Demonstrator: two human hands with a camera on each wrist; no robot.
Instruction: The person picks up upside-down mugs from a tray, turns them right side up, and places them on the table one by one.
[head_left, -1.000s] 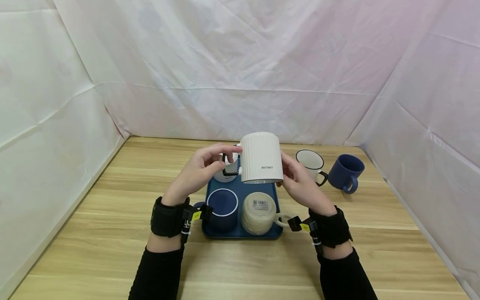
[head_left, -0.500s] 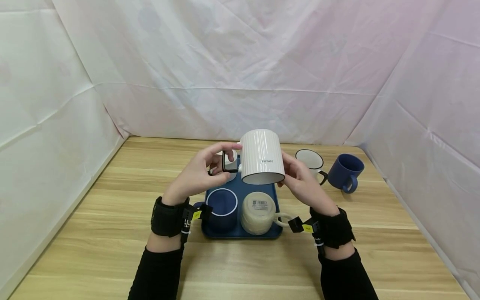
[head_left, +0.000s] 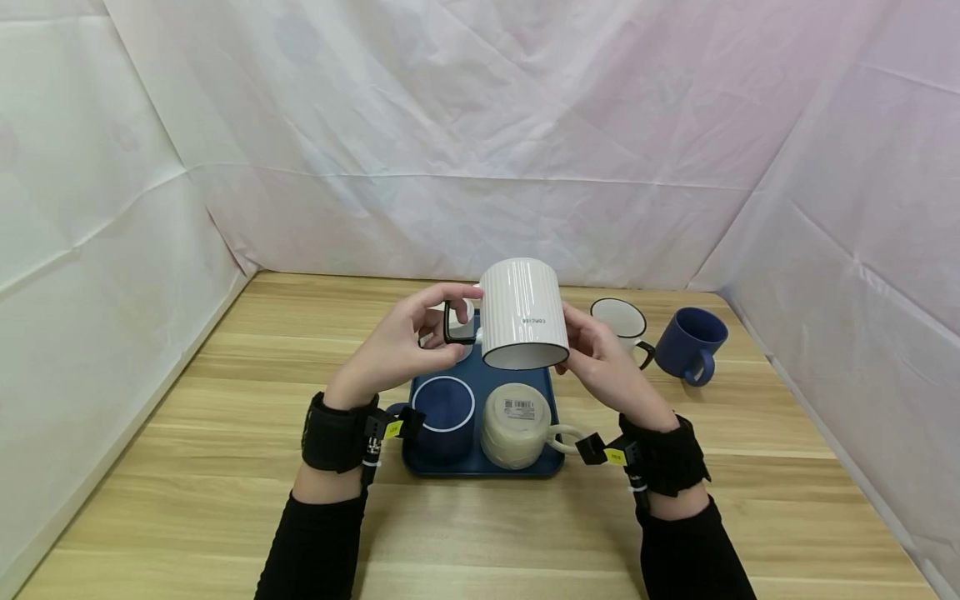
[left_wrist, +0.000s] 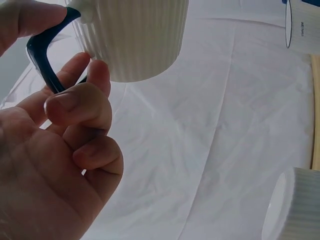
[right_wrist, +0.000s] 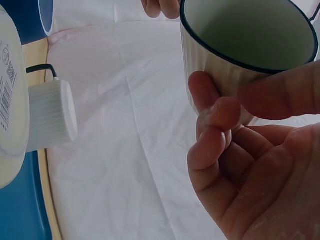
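A white ribbed mug [head_left: 523, 312] with a black rim and black handle [head_left: 452, 325] hangs upside down and slightly tilted above the back of a blue tray [head_left: 480, 468]. My left hand [head_left: 405, 346] pinches the handle [left_wrist: 44, 55] between thumb and fingers. My right hand [head_left: 600, 358] grips the mug's body from the right, fingers curled on the wall near the rim [right_wrist: 240, 55]. On the tray's front stand a dark blue mug [head_left: 444, 408] and an upside-down cream mug [head_left: 516, 423] with a barcode label.
A second white ribbed mug [right_wrist: 50, 115] sits at the tray's back left, mostly hidden behind my left hand in the head view. On the wooden table to the right stand a white black-rimmed mug [head_left: 621, 321] and a blue mug [head_left: 693, 343]. White sheets wall in the table.
The held mug has tipped and risen slightly since a second ago, so its dark rim now faces me. Both hands keep their hold; hardly any motion in the last half second.
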